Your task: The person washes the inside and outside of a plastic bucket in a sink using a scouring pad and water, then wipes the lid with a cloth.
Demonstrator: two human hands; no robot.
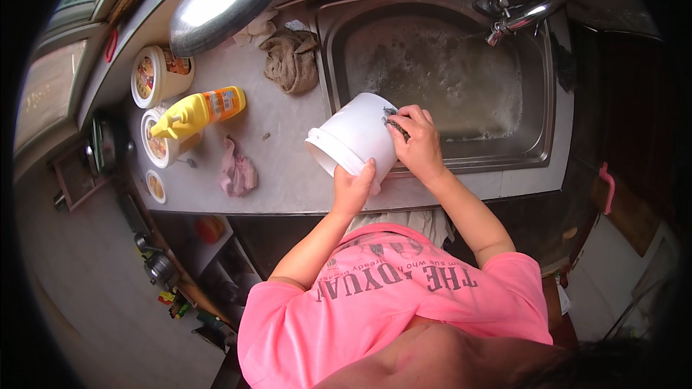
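A white plastic bucket (359, 127) is tilted over the near left corner of the steel sink (500, 161), its open mouth facing down and to the left. My left hand (352, 186) grips it near the rim, thumb on the outside; the other fingers are mostly hidden. My right hand (417, 143) holds a dark scouring pad (399, 129) against the bucket's wall near its base, where dark smudges show. Cloudy water with some foam stands in the sink, and the chrome faucet (508, 26) is at its far right corner.
On the counter (286, 173) at left are two lidded tubs (175, 67) (162, 143), a yellow pump bottle (205, 109), a small round lid (156, 187) and a pink cloth (238, 173). A brown rag (292, 59) lies beside the sink. A metal wok (224, 8) hangs or leans at upper left.
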